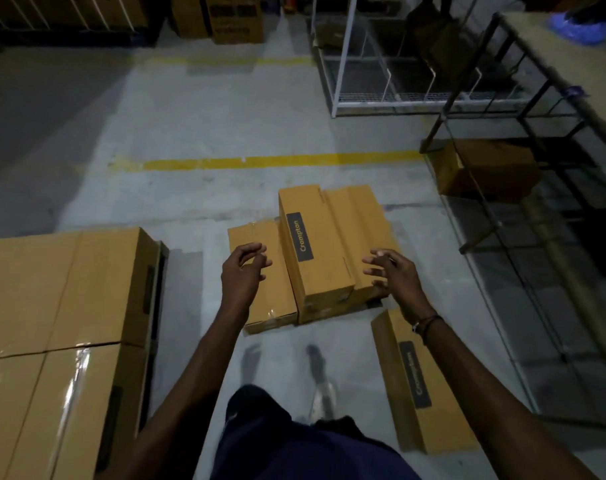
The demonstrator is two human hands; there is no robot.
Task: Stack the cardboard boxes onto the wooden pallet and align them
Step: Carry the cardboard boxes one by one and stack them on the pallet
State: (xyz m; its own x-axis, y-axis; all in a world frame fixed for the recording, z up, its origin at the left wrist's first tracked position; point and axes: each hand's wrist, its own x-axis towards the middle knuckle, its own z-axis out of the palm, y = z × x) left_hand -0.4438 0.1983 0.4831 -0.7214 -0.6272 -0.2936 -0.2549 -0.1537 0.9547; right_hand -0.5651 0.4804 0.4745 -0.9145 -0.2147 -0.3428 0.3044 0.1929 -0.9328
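A pile of long brown cardboard boxes lies on the floor ahead. The top box (pixel 312 244) carries a dark label and rests on others; a lower box (pixel 260 296) lies to its left. My left hand (pixel 244 271) hovers above that lower box, fingers loosely spread, holding nothing. My right hand (pixel 390 275) hovers at the pile's right side, fingers spread, empty. Another labelled box (pixel 416 382) lies alone on the floor at the right. At the left stands a stack of large boxes (pixel 62 323); the pallet under it is hidden.
A yellow floor line (pixel 277 161) crosses beyond the pile. Right of it stand a dark metal rack (pixel 523 237) with a box (pixel 485 171) under it and a white wire shelf (pixel 381 81). More cartons (pixel 232 19) stand at the back.
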